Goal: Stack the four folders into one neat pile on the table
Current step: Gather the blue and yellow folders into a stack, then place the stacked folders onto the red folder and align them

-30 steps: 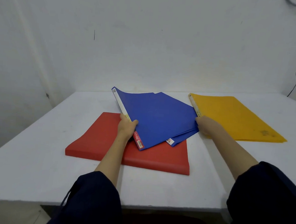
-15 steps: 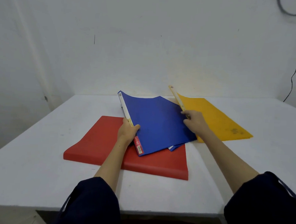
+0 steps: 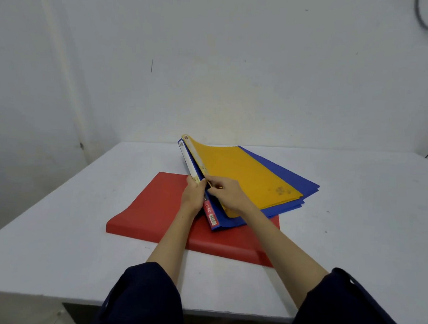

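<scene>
White table [image 3: 55, 240] against a bare white wall. The red folder [image 3: 156, 208] lies flat nearest. On it, the left hand [image 3: 193, 198] and right hand [image 3: 228, 194] pinch the spines of the blue folders [image 3: 286, 175] and yellow folder [image 3: 237, 173]. Judged thin, flexible, slippery; grip at the stiff spine. The blue folder count is partly hidden.
</scene>
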